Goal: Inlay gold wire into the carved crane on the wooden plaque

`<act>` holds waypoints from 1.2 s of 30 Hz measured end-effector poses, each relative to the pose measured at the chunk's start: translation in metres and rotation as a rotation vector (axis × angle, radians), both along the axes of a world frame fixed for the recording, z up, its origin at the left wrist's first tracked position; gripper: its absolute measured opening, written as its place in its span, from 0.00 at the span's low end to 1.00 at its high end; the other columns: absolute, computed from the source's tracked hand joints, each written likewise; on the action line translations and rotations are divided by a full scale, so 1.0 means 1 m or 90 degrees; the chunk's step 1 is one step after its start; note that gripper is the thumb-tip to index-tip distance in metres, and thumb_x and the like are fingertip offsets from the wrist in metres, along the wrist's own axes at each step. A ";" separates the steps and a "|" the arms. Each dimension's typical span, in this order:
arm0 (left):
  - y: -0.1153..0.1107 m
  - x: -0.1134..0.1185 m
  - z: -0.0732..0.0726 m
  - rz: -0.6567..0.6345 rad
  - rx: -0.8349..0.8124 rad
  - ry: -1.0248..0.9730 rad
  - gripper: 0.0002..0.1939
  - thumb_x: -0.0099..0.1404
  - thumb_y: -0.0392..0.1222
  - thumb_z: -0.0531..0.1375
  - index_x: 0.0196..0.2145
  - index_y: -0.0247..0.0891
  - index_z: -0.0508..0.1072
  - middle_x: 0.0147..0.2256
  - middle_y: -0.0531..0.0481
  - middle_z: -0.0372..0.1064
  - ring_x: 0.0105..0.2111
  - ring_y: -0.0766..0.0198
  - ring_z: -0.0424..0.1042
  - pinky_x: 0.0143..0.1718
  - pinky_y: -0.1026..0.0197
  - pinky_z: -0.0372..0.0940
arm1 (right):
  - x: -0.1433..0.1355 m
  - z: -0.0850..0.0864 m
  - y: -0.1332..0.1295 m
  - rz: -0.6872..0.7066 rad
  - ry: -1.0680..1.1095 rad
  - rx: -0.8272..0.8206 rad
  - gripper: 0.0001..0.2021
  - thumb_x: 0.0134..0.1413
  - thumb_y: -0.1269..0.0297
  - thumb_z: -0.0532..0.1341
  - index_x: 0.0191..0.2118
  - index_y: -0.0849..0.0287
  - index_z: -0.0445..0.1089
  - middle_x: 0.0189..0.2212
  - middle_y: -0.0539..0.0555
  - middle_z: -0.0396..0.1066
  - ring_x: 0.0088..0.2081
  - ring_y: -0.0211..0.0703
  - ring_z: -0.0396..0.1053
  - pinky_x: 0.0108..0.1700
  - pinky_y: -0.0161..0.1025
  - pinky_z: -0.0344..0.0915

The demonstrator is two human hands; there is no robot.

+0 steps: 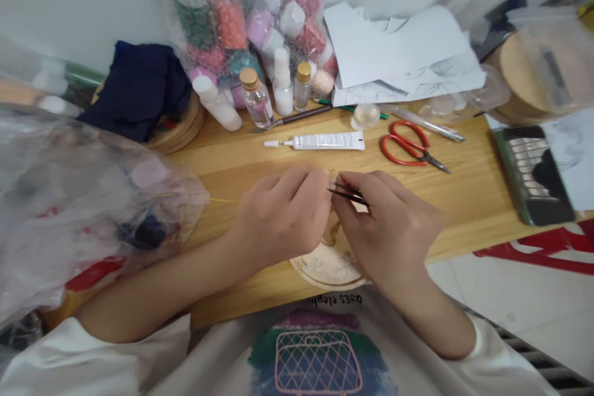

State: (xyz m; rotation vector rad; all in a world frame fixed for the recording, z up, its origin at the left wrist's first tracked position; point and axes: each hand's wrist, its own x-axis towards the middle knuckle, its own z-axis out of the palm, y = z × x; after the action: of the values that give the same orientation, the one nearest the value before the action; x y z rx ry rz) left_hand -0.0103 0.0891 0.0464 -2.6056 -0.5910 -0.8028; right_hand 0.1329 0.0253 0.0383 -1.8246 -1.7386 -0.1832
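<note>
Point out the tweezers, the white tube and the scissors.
Tweezers [349, 197]: head view, on the lower dark prong.
White tube [328, 141]: head view, middle of its body.
Scissors [424, 155]: head view, near the pivot.

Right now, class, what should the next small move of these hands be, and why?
Probably, the right hand should gently squeeze the tweezers: their dark prongs look apart, with the tips right beside the curled left hand, and a yellow thread leads toward that hand.

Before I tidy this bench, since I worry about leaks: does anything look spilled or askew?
No spill shows. The white bottle left of the larger clear bottle slants noticeably, unlike the upright smaller clear bottle; the camera angle may exaggerate that.
</note>
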 end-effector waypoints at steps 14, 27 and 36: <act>-0.009 -0.003 0.013 0.025 -0.053 -0.042 0.13 0.68 0.28 0.55 0.26 0.38 0.65 0.22 0.56 0.65 0.22 0.67 0.63 0.21 0.61 0.55 | 0.001 0.011 -0.007 0.039 -0.093 0.071 0.09 0.63 0.65 0.59 0.36 0.60 0.76 0.25 0.49 0.76 0.24 0.36 0.69 0.25 0.39 0.57; -0.012 -0.004 0.013 0.011 0.020 -0.022 0.07 0.68 0.29 0.58 0.32 0.35 0.67 0.24 0.55 0.66 0.22 0.67 0.63 0.20 0.60 0.53 | -0.002 0.012 -0.005 0.036 0.067 0.074 0.03 0.56 0.67 0.63 0.32 0.58 0.74 0.24 0.47 0.77 0.24 0.36 0.73 0.24 0.34 0.64; -0.010 -0.004 0.012 0.008 0.034 -0.026 0.08 0.67 0.30 0.60 0.29 0.34 0.68 0.23 0.54 0.68 0.21 0.67 0.63 0.19 0.60 0.53 | -0.007 0.011 -0.004 0.006 0.076 0.070 0.03 0.56 0.69 0.63 0.34 0.58 0.75 0.26 0.49 0.79 0.26 0.39 0.75 0.26 0.34 0.66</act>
State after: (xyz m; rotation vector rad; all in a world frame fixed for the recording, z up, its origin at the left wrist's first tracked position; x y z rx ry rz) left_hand -0.0141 0.0792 0.0583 -2.5404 -0.5878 -0.8581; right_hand 0.1264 0.0208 0.0494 -1.7119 -1.6226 -0.1586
